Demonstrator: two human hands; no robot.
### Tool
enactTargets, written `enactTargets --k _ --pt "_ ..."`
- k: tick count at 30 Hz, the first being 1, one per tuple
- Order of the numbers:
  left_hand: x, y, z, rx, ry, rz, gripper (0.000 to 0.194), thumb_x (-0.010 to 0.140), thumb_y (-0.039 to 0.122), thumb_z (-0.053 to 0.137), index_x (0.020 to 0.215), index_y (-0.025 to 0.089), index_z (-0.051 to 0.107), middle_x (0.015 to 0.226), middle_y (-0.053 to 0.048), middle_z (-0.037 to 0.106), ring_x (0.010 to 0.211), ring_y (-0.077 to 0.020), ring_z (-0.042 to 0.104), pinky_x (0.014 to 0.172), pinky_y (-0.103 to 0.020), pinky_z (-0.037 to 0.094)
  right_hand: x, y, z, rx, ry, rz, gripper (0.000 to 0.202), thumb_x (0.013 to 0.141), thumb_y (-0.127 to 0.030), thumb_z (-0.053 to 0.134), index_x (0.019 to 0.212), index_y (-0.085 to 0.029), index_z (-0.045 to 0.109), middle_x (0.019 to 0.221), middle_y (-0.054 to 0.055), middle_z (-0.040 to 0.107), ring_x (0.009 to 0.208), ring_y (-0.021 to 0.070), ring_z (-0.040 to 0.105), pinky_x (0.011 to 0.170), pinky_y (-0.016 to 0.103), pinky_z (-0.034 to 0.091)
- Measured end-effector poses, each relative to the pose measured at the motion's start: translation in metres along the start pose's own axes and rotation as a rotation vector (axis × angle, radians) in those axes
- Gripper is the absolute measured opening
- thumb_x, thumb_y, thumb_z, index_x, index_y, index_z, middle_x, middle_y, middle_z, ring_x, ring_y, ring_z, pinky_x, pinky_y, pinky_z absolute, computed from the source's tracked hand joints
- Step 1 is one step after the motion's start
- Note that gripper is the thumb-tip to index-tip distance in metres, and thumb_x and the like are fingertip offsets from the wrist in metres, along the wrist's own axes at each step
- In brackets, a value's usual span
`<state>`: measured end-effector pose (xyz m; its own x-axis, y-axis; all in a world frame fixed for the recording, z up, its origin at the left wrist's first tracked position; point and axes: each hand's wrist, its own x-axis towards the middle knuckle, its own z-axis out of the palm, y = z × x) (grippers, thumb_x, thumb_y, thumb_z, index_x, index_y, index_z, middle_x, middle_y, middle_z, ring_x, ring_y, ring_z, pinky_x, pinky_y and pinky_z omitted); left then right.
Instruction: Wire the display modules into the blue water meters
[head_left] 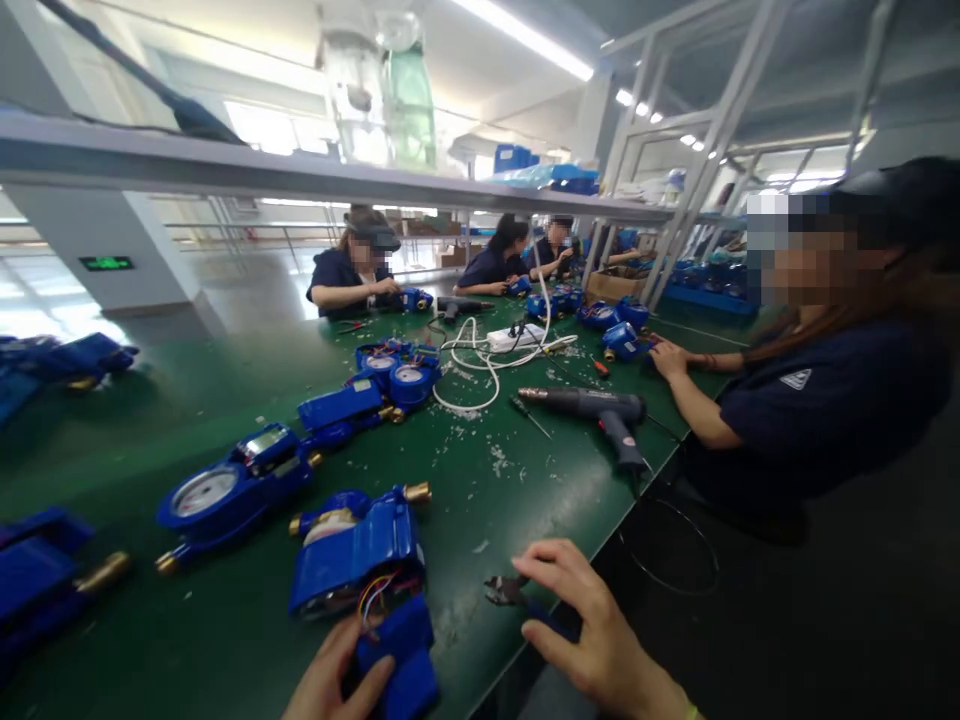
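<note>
My left hand (341,670) grips a blue plastic cover (401,650) at the front edge of the green table, its thumb on the face. Thin coloured wires (373,597) run from behind this cover into the opened blue water meter (356,555), which lies just beyond with brass pipe ends. To the right, my right hand (581,630) is spread with thumb and index finger apart. Between them, a pair of cutting pliers (506,590) lies at the table edge, jaws pointing left. Their blue handles are partly hidden by the hand; whether a finger touches them, I cannot tell.
More blue water meters (225,485) lie along the left and middle of the table (457,510). A heat gun (592,405), a screwdriver (531,415) and a power strip (516,337) lie farther off. A co-worker (825,400) sits at right; several others sit beyond. A shelf (262,170) spans overhead.
</note>
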<state>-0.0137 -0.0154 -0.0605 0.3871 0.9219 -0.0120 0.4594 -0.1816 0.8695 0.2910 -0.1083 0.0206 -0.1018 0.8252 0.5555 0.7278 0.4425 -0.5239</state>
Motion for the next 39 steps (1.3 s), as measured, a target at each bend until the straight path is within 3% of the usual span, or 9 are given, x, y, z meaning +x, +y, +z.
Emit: enactTargets --k 3,7,15,23,30,35,39 --pt "-0.011 0.023 -0.004 -0.046 -0.077 0.023 0.044 0.086 0.051 0.055 0.114 0.018 0.064 0.121 -0.012 0.065 0.114 -0.0288 0.06 0.103 -0.044 0.047 0.012 -0.013 0.009 -0.068 -0.091 -0.122 0.043 0.084 -0.026 0.064 0.126 -0.023 0.056 0.112 0.009 0.058 0.103 0.023 0.055 0.089 0.041 0.049" --pt "-0.012 0.042 -0.007 -0.016 -0.122 0.077 0.029 0.091 0.041 0.053 0.107 0.018 0.062 0.116 -0.012 0.063 0.109 -0.0262 0.058 0.101 -0.045 0.045 0.023 -0.02 0.025 -0.147 -0.202 -0.211 0.038 0.086 -0.026 0.063 0.123 -0.019 0.058 0.111 0.011 0.057 0.103 0.0248 0.052 0.086 0.043 0.046" --pt "-0.014 0.045 -0.008 0.053 -0.106 0.13 0.024 0.092 0.033 0.051 0.107 0.017 0.058 0.107 -0.01 0.064 0.109 -0.0266 0.054 0.1 -0.047 0.042 0.034 -0.026 0.045 -0.275 -0.262 -0.289 0.034 0.087 -0.026 0.062 0.12 -0.017 0.062 0.11 0.012 0.059 0.101 0.027 0.052 0.085 0.043 0.043" --pt "-0.014 0.051 -0.009 0.129 -0.114 0.196 0.018 0.093 0.03 0.048 0.101 0.016 0.057 0.093 -0.009 0.066 0.106 -0.0258 0.058 0.103 -0.047 0.039 0.051 -0.031 0.05 -0.38 -0.292 -0.367 0.029 0.09 -0.031 0.059 0.115 -0.019 0.067 0.105 0.01 0.063 0.097 0.0272 0.054 0.083 0.04 0.041" --pt "-0.014 0.048 -0.011 0.177 -0.133 0.214 0.022 0.093 0.026 0.049 0.112 0.018 0.056 0.104 -0.008 0.067 0.105 -0.0238 0.06 0.106 -0.048 0.035 0.059 -0.034 0.047 -0.419 -0.355 -0.408 0.024 0.091 -0.03 0.059 0.11 -0.019 0.069 0.094 0.007 0.065 0.083 0.0213 0.055 0.073 0.034 0.041" --pt "-0.013 0.048 -0.01 0.183 -0.125 0.223 0.022 0.093 0.026 0.048 0.111 0.019 0.056 0.101 -0.007 0.068 0.104 -0.0238 0.06 0.107 -0.05 0.034 0.055 -0.03 0.048 -0.317 -0.381 -0.308 0.024 0.093 -0.03 0.056 0.111 -0.018 0.067 0.09 0.006 0.065 0.079 0.0173 0.058 0.071 0.03 0.045" --pt "-0.013 0.048 -0.009 0.169 -0.104 0.219 0.017 0.092 0.027 0.048 0.105 0.019 0.057 0.094 -0.006 0.067 0.103 -0.0234 0.061 0.107 -0.05 0.034 0.051 -0.027 0.047 -0.307 -0.375 -0.236 0.027 0.092 -0.031 0.057 0.112 -0.016 0.066 0.098 0.009 0.063 0.087 0.0215 0.058 0.076 0.035 0.048"
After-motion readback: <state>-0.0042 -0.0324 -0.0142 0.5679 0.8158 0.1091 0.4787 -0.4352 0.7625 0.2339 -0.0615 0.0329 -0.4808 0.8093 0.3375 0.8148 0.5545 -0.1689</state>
